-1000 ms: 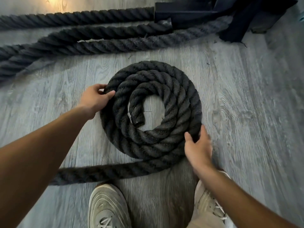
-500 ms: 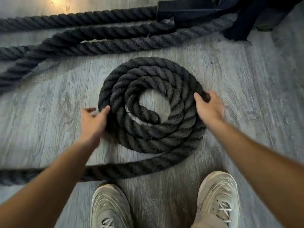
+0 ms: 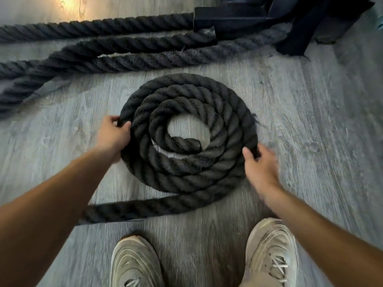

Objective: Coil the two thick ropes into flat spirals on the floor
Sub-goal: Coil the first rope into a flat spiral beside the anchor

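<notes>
A thick black rope lies as a flat spiral coil (image 3: 207, 168) of about three turns on the grey wood floor, its cut end at the centre. Its loose tail (image 3: 149, 206) runs from the coil's lower right edge off to the left under my left forearm. My left hand (image 3: 112, 135) grips the outer turn at the coil's left edge. My right hand (image 3: 261, 168) holds the outer turn at the right edge, thumb on top of the rope. Uncoiled lengths of thick rope (image 3: 132, 59) lie stretched across the floor behind the coil.
A black metal frame base (image 3: 238, 19) and a dark fabric strap (image 3: 300, 34) stand at the back right, where the ropes run under it. My two beige sneakers (image 3: 134, 264) are planted just in front of the tail. Bare floor lies to the right.
The coil has turned, its inner end swinging from lower left round to the lower middle. My left hand moved up the left edge; my right hand slid down the right edge.
</notes>
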`<action>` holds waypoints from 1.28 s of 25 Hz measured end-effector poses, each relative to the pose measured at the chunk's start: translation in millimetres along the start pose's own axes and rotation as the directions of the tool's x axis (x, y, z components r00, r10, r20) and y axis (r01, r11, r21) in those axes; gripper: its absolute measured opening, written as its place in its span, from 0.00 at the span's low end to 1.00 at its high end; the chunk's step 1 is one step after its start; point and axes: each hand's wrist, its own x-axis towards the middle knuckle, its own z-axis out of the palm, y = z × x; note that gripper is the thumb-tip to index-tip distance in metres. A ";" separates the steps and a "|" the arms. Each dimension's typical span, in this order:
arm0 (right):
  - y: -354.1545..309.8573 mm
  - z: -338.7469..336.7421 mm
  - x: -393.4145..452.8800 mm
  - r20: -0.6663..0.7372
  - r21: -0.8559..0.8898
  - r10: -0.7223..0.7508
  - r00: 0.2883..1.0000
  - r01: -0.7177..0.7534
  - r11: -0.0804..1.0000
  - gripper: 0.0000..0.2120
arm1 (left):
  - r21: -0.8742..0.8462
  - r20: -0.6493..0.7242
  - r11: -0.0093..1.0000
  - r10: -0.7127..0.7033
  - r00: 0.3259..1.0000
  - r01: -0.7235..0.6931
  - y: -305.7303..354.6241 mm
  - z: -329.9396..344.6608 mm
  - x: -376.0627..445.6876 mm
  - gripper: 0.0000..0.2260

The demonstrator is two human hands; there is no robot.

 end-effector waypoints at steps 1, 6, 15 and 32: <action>-11.8 -3.7 23.2 0.004 -0.009 -0.030 1.000 0.030 1.000 0.20 | -0.049 -0.031 0.998 -0.040 0.999 0.039 -10.9 -3.0 -17.0 0.19; -83.6 -2.4 111.8 0.006 0.036 0.043 0.999 -0.043 0.998 0.18 | -0.069 0.033 0.964 -0.256 0.966 0.258 -51.2 -4.1 -93.0 0.20; 1.9 29.3 -84.4 -0.008 0.083 0.208 0.978 -0.206 0.975 0.34 | 0.081 0.153 0.994 0.067 0.986 -0.080 29.6 0.0 19.9 0.22; -55.8 10.9 38.9 -0.038 -0.114 0.017 0.999 -0.022 0.993 0.26 | -0.163 0.073 0.953 -0.248 0.966 0.257 -37.1 -22.8 -96.9 0.28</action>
